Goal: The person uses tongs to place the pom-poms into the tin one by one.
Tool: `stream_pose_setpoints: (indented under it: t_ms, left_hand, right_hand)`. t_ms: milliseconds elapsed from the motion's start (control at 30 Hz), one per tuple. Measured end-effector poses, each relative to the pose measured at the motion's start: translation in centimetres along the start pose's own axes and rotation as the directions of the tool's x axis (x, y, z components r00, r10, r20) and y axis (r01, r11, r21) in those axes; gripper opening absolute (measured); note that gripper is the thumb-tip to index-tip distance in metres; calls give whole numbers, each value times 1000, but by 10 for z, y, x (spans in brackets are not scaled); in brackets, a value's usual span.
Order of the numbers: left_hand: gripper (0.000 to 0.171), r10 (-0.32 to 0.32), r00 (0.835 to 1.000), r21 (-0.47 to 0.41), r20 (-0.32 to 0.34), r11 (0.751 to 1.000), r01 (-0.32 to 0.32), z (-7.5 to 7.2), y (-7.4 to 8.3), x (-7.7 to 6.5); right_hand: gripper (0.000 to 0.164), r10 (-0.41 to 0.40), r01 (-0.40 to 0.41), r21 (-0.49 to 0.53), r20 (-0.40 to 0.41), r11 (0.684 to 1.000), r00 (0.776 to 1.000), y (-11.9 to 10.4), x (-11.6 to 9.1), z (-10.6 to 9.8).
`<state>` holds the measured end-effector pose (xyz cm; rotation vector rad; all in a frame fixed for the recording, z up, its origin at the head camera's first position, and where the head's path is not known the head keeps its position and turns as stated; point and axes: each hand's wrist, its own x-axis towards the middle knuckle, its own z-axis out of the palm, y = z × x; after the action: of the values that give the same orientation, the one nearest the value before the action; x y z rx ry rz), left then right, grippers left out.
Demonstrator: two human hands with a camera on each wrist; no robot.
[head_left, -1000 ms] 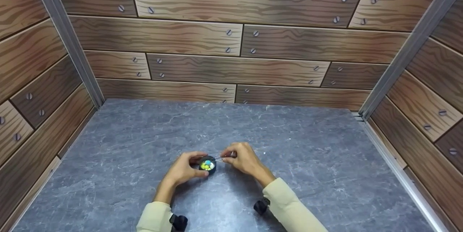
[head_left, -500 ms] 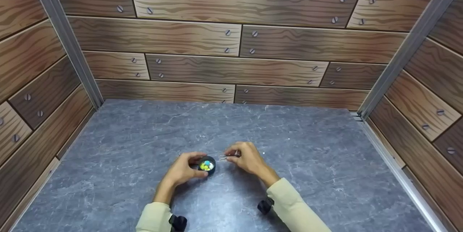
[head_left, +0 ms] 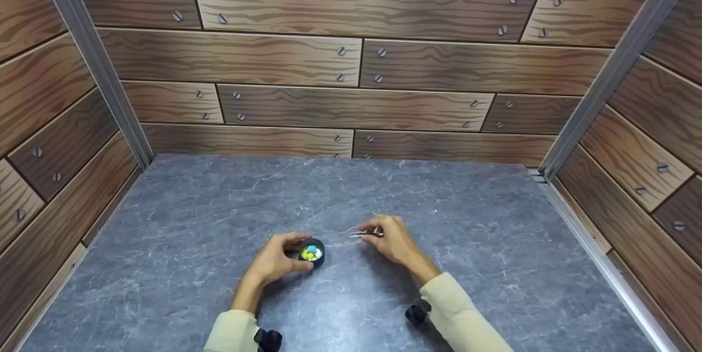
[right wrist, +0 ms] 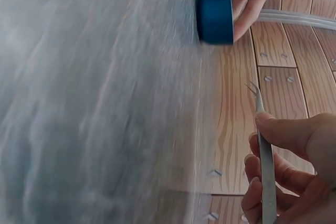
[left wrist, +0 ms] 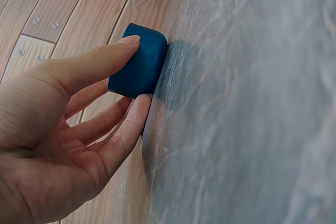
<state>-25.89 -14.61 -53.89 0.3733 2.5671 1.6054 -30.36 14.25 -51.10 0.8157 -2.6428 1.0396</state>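
A small round dark blue cup (left wrist: 144, 64) stands on the grey table, and my left hand (head_left: 274, 257) grips it between thumb and fingers. Inside it, in the head view, lie several little balls (head_left: 311, 253) in yellow-green, white and light blue. My right hand (head_left: 390, 239) pinches a pair of metal tweezers (right wrist: 266, 166) with fine bent tips. The tweezers point left toward the cup, a short way off from it. Their tips stand slightly apart with nothing between them in the right wrist view.
The grey marbled tabletop (head_left: 219, 198) spreads around both hands. Wood-patterned walls (head_left: 285, 61) enclose it at the back and sides, with metal posts (head_left: 93, 61) at the corners. Each sleeve (head_left: 463, 308) has a black wrist camera (head_left: 418, 312) by it.
My right hand has drawn back to the right with the tweezers, away from the cup's rim. The left hand keeps its hold on the cup in the same place.
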Motion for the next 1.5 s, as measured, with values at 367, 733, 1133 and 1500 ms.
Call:
stream_pose_setpoints:
  t_ms: [367, 733, 1133, 1500]
  left_hand:
    - [61, 9, 1000, 12, -6, 1000, -9, 1, 2, 0]
    - [60, 8, 1000, 0, -3, 1000, -8, 2, 0, -3]
    - [59, -4, 1000, 10, 5, 1000, 4, 1, 0, 0]
    - [61, 8, 1000, -2, -2, 1000, -8, 0, -2, 2]
  right_hand:
    - [9, 30, -35, -58, -82, 998, 996, 26, -10, -22]
    - [8, 135, -149, -103, -130, 983, 982, 50, -19, -37]
    - [8, 218, -244, -170, -160, 955, 963, 64, -14, -49]
    - [5, 282, -305, -226, -131, 925, 950, 74, -15, -50]
